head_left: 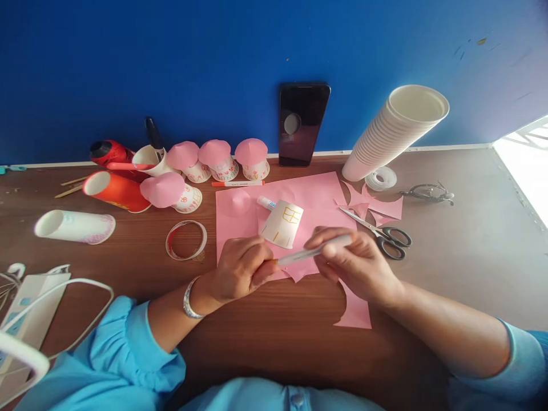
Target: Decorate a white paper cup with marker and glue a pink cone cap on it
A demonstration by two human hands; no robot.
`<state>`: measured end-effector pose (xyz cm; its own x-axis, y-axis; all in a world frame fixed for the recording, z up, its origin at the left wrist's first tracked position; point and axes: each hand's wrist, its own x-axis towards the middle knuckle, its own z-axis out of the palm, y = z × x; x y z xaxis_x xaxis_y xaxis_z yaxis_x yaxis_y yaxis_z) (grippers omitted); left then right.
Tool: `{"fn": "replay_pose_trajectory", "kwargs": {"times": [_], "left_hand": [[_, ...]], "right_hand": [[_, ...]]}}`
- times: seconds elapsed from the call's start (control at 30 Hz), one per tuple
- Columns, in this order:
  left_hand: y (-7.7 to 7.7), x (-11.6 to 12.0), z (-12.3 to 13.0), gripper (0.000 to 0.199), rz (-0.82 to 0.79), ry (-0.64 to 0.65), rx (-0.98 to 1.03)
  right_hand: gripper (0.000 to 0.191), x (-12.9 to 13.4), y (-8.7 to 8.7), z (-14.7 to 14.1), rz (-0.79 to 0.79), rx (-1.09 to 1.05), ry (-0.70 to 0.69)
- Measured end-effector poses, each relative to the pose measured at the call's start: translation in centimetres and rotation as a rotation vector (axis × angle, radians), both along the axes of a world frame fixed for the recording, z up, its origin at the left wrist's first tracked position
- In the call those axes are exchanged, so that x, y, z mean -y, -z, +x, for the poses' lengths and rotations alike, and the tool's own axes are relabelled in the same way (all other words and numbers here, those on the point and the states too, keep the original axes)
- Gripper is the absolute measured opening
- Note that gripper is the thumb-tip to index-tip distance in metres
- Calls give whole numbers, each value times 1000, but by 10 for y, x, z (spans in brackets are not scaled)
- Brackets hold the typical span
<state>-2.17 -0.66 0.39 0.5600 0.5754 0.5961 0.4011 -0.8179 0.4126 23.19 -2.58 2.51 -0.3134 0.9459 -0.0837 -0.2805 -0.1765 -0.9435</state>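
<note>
A white marker (pixel 302 255) is held level between my two hands. My right hand (pixel 362 265) grips its barrel with thumb and fingers. My left hand (pixel 244 265) is closed round its other end, where a bit of yellow-brown shows; whether that is a cap is mostly hidden. Just beyond the marker, a small white paper cup (pixel 278 228) with a yellow window drawn on it rests on a pink paper sheet (pixel 319 191). Behind the cup lies a small white tube (pixel 266 202), partly covered. A pink paper cone (pixel 238 202) sits on the sheet's left part.
Black-handled scissors (pixel 391 240) and pink scraps (pixel 357 308) lie to the right. A tall cup stack (pixel 396 128) leans by a phone (pixel 303 125) at the blue wall. Several pink-roofed cups (pixel 252 157), a tape roll (pixel 186 241) and a power strip (pixel 36 302) occupy the left.
</note>
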Motion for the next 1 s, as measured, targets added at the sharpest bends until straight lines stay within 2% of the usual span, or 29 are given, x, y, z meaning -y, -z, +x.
{"fn": "replay_pose_trajectory", "kwargs": {"times": [0.13, 0.2, 0.27, 0.33, 0.37, 0.47, 0.53, 0.6, 0.67, 0.8, 1.0], "left_hand": [[-6, 3, 0, 26, 0, -1, -3], [-7, 3, 1, 25, 24, 22, -34], [-6, 3, 4, 31, 74, 10, -104], [0, 2, 7, 37, 119, 1, -185], [3, 2, 9, 37, 133, 18, -227], [14, 2, 10, 38, 150, 17, -290], [19, 2, 9, 37, 140, 8, -309], [21, 2, 9, 36, 96, -3, -314], [21, 2, 8, 40, 20, -7, -302], [20, -1, 6, 48, -74, -31, -252], [20, -2, 5, 52, -2, -98, -212]], "right_hand": [[26, -21, -4, 27, 174, 88, 390], [24, -29, 2, 34, 232, 175, 462], [12, -31, 12, 33, 307, 231, 490], [6, -28, 20, 24, 365, 376, 422], [9, -27, 22, 20, 403, 444, 362], [38, -29, 14, 8, 553, 668, 165], [49, -39, 4, 2, 671, 824, -4], [56, -55, -3, -2, 795, 854, -134], [67, -71, -6, -5, 815, 853, -224], [70, -88, 4, -11, 795, 865, -316], [63, -79, 20, -9, 704, 797, -320]]}}
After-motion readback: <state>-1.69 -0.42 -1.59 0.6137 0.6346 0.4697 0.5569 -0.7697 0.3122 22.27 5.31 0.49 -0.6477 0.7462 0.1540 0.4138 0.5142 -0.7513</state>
